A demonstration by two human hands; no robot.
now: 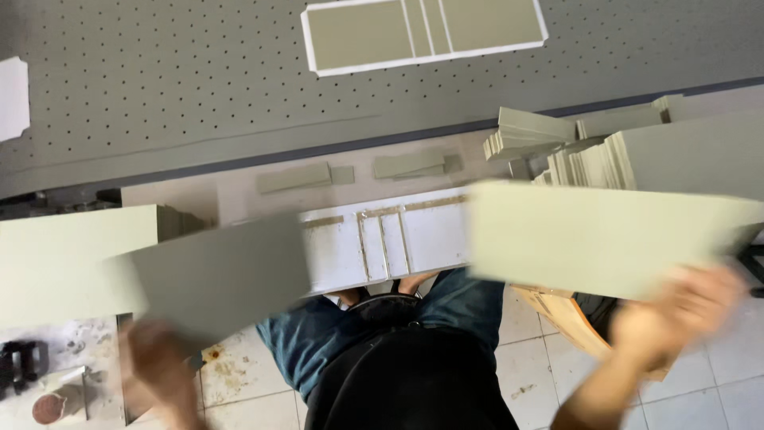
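While left hand [159,358] clamps a grey board [215,275], right hand [676,314] grips a pale green board [597,239] above the surface [239,195]; both blurred.

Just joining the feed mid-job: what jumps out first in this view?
Two large grey boards dominate, both motion-blurred: the right hand grips a pale board at right, the left hand a darker board at left. Between them lies a white-edged panel; stacks of cut boards sit upper right.

A big gray board [219,275] is held up at a tilt, low on the left. A pale green board [597,239] is held up on the right.
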